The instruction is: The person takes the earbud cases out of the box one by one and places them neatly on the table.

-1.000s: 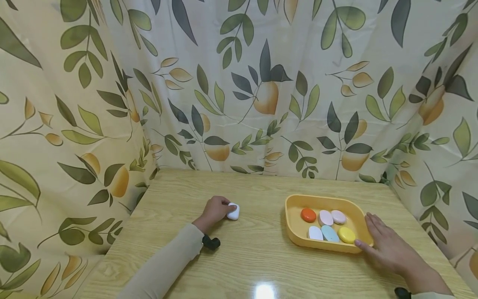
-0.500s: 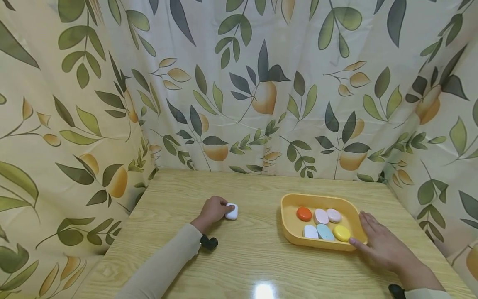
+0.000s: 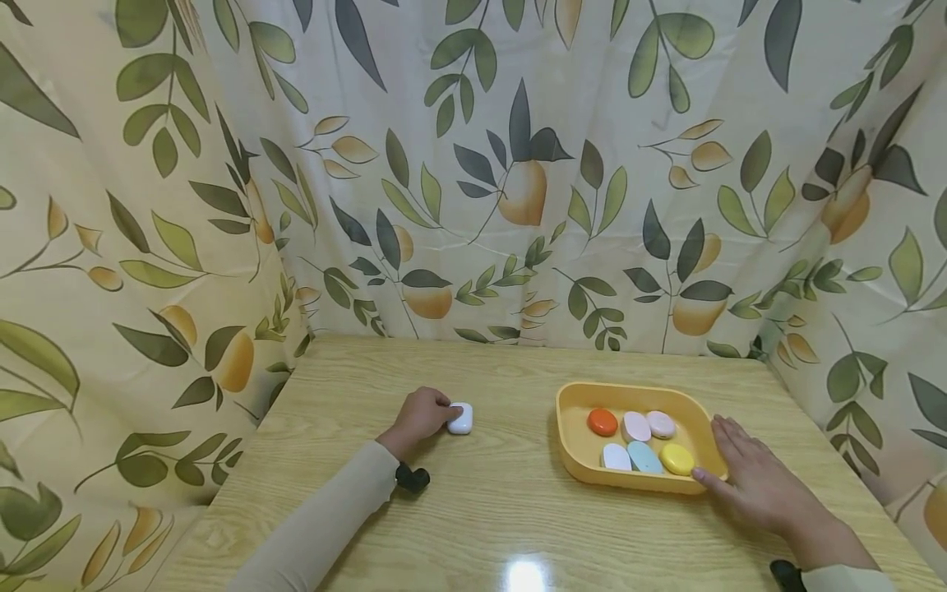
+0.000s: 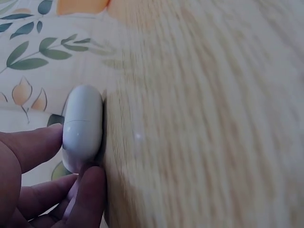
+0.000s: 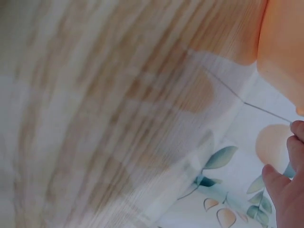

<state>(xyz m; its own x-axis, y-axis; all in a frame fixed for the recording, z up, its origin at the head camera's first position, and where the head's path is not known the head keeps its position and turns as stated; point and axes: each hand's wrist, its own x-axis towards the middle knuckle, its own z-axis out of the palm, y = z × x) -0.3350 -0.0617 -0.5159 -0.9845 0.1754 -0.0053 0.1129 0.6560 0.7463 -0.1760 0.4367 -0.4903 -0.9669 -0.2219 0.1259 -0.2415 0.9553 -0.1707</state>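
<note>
My left hand [image 3: 424, 419] pinches the edge of a small white earbud case [image 3: 461, 418] that lies on the wooden table. In the left wrist view, a seam runs across the rounded case [image 4: 84, 123], with the thumb [image 4: 42, 142] on its upper face and a fingertip at its near end. On the right, my right hand [image 3: 765, 485] rests against the right end of a yellow tray [image 3: 577, 440], fingers straight along the outside and thumb at the near corner. Part of that hand and the tray's side [image 5: 285, 52] appear in the right wrist view.
Inside the tray sit an orange-red round piece [image 3: 602, 423], two pale pink pieces [image 3: 636, 427], a white one [image 3: 616, 457], a light blue one [image 3: 644, 458] and a yellow one [image 3: 676, 459]. Leaf-patterned curtains [image 3: 473, 205] enclose the table's back and sides.
The tray and right hand have shifted slightly left in the head view, along with a small shift of the whole scene. The left hand keeps its hold on the white case.
</note>
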